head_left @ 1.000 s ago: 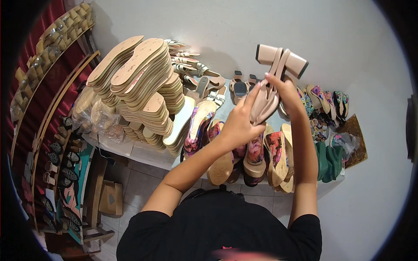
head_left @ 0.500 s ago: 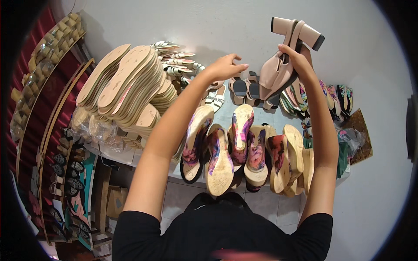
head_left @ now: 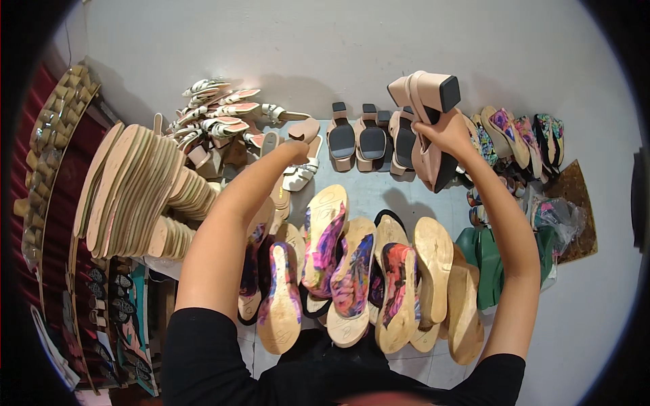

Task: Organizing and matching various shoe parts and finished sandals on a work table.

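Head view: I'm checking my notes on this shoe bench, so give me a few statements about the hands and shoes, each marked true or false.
1. The right hand holds a pair of beige block-heel sandals. True.
2. The left hand also grips that pair. False: it reaches toward the pale sandals near the white strappy shoes.
3. The floral wedges lie with soles facing up. True.
4. The stacked tan insoles sit on the person's right. False: they are on the left.

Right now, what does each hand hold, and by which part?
The right hand grips a pair of beige block-heeled shoes around their middle, just below the heels. The left hand reaches among the sandals; whether it holds anything cannot be told.
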Available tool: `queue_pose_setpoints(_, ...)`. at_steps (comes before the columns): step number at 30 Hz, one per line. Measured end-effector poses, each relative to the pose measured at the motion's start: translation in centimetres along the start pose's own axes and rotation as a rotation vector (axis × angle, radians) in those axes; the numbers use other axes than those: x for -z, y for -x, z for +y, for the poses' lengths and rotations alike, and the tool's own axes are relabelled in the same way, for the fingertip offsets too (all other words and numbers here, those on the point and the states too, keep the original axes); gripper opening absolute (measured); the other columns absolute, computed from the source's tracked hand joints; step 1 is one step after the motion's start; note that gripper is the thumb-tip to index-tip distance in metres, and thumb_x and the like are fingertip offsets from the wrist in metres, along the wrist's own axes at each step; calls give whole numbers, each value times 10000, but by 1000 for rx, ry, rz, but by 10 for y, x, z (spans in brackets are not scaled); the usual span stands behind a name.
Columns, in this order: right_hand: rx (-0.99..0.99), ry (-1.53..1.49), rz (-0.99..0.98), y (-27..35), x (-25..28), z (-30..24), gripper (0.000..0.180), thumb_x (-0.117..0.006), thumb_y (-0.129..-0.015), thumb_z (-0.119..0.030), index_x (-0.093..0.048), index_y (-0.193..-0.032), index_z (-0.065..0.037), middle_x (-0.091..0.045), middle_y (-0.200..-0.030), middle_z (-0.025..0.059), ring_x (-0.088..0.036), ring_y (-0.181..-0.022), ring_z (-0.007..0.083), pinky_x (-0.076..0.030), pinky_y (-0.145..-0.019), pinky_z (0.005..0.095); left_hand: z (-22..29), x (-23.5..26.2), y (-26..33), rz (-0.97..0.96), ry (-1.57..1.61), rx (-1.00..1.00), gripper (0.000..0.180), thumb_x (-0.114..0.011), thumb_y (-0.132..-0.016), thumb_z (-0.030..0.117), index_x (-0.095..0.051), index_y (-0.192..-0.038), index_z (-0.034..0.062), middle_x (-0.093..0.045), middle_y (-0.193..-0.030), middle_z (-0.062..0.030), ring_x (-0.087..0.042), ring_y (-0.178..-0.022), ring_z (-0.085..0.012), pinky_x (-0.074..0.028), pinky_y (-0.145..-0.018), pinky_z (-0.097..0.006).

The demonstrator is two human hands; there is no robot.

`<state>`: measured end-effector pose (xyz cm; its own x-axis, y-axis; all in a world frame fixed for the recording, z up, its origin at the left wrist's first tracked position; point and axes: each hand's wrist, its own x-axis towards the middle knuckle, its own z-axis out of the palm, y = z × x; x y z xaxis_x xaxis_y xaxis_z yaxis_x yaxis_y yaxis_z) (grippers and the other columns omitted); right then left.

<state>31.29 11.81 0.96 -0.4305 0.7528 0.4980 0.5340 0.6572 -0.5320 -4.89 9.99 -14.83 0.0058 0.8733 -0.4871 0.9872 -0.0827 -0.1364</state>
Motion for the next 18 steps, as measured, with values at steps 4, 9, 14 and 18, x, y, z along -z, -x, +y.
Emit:
queue_pose_setpoints(4,-41,46,-44,3,-12,35,450,-682,-585,-242,-565,-923,31,-612,-846,172,-604,-789,274,-464,-692,339,2,-29,-19,21,30,-9,372,-599,-680,183,-563,-990,-21,-572,-1030,-172,-559,-955,-284,-460,-766,-375)
queue_pose_setpoints(9,-88,29,-134,4,-20,48,534,-659,-578,-303,-535,-1018,-27,-583,-946,176,-565,-873,309,-453,-743,357,16,-47,-18,-63,-122,54,577,-542,-712,111,-327,-1238,5,-362,-1292,-155,-480,-1081,-312,-419,-849,-400)
queue_pose_setpoints(14,-43,99,-157,2,-26,48,537,-655,-598,-288,-523,-1035,-6,-577,-948,184,-554,-884,316,-439,-763,356,19,-48,-22,-198,-183,-22,643,-567,-679,103,-283,-1254,50,-147,-1377,-196,-507,-1033,-342,-423,-835,-420)
queue_pose_setpoints(18,-27,20,-119,7,-29,53,468,-699,-585,-230,-553,-944,31,-599,-874,191,-586,-805,321,-460,-700,354,36,-22,-27,-279,84,99,574,-565,-677,68,-265,-1162,1,-501,-1088,-241,-607,-802,-298,-501,-595,-372)
